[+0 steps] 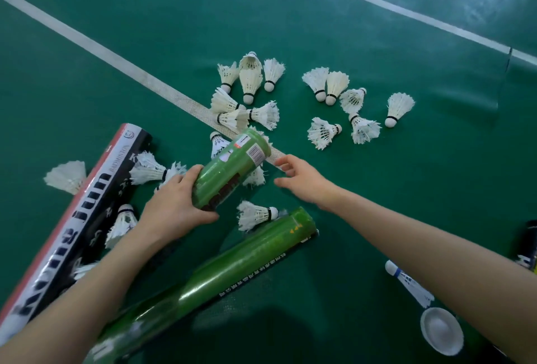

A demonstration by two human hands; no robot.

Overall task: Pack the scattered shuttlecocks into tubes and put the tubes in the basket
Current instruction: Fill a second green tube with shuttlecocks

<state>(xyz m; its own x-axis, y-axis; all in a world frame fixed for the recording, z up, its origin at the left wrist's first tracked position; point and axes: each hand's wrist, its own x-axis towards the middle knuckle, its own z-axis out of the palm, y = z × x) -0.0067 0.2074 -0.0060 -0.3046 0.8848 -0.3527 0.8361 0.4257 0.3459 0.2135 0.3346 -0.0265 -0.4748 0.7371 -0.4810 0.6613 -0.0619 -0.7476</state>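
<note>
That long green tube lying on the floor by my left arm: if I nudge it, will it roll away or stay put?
The long green tube is a smooth, glossy cylinder lying on its side on flat court floor, so it will probably roll sideways if nudged. It looks like thin card, likely light and easy to dent. The left hand already grips the short green tube.

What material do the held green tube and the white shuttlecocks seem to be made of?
Green tube: probably cardboard with a glossy printed wrap; it shines and carries a barcode label. Shuttlecocks: seemingly real feathers, with frayed, separate vanes, on pale rounded bases, perhaps cork.
</note>
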